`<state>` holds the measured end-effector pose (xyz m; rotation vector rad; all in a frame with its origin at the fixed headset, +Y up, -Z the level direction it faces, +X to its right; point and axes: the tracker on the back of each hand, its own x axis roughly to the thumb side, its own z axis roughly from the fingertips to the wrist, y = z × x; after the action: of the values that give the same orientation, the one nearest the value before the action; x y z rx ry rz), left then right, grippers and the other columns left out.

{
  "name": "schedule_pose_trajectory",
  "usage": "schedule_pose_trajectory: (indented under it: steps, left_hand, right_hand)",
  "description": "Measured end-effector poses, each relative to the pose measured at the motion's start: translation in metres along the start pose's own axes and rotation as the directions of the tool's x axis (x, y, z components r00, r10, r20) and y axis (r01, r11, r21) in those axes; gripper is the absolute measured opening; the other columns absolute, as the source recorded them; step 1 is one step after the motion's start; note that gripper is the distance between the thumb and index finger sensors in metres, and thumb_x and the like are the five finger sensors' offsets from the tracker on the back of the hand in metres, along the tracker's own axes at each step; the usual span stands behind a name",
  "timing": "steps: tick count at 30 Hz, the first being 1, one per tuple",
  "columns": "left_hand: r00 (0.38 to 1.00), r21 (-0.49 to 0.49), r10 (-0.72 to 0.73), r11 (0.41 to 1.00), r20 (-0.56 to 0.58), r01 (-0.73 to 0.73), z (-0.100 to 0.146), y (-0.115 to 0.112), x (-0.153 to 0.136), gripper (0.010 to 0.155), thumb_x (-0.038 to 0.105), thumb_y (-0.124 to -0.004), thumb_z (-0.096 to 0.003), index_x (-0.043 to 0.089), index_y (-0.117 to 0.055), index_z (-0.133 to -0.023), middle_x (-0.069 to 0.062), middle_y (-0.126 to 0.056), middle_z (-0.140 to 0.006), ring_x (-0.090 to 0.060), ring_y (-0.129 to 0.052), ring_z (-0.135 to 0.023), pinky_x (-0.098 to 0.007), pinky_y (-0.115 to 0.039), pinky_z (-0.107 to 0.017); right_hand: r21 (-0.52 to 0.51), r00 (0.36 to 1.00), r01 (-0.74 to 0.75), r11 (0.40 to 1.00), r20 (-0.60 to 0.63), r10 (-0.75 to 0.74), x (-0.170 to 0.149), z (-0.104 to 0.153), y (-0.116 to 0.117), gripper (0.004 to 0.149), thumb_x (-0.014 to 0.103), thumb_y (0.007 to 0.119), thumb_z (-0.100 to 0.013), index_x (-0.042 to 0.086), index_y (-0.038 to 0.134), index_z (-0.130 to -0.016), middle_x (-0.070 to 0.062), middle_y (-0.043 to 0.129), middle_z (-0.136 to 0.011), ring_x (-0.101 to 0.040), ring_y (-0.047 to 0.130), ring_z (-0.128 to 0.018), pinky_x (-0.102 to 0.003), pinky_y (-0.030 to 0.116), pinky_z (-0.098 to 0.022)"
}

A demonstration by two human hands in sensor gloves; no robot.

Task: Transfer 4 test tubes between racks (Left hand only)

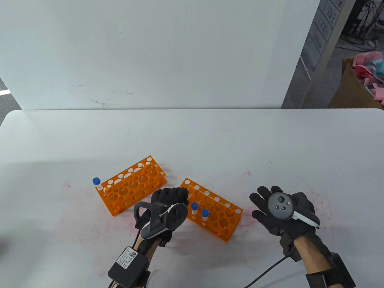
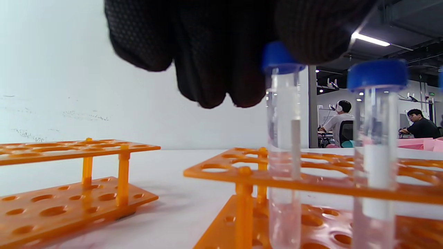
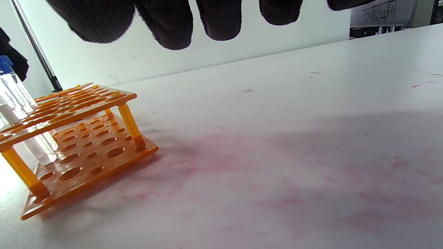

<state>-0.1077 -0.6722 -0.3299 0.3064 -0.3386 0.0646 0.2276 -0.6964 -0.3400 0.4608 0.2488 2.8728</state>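
Your left hand (image 1: 169,199) sits between the two orange racks, fingers curled downward at the near-left corner of the right rack (image 1: 211,208). In the left wrist view your fingertips (image 2: 214,69) hang just above and behind the blue cap of a tube (image 2: 284,145) that stands upright in that rack; the thumb side appears to touch the cap, but whether you are actually pinching it cannot be told. A second blue-capped tube (image 2: 375,148) stands upright in the same rack just beside the first, farther from your fingers. From the table view these two tubes show as blue caps close together near the rack's left end, one (image 1: 194,206) right next to your left hand and the other (image 1: 205,213) just past it. The left rack (image 1: 132,186) lies beyond and to the left of your left hand, and a single blue-capped tube (image 1: 97,183) stands at its far-left corner, well apart from your fingers. Your right hand (image 1: 280,213) rests flat and spread on the white table (image 1: 210,141), to the right of the right rack, grasping nothing and touching neither rack.
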Motion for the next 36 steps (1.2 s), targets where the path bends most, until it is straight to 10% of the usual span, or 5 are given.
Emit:
schedule_pose_trajectory:
  steps: [36]
  left_hand:
    - [0.991, 0.02, 0.094, 0.995, -0.091, -0.093, 0.005, 0.012, -0.046, 0.05, 0.044, -0.077, -0.0461, 0.032, -0.073, -0.094, 0.0, -0.085, -0.1, -0.028, -0.091, -0.088, -0.054, -0.076, -0.065]
  right_hand:
    - [0.017, 1.0, 0.004, 1.0, -0.003, -0.004, 0.0, 0.001, 0.001, 0.062, 0.053, 0.058, -0.054, 0.027, 0.047, -0.109, -0.011, 0.038, -0.12, -0.055, 0.033, -0.103, -0.078, 0.037, -0.066]
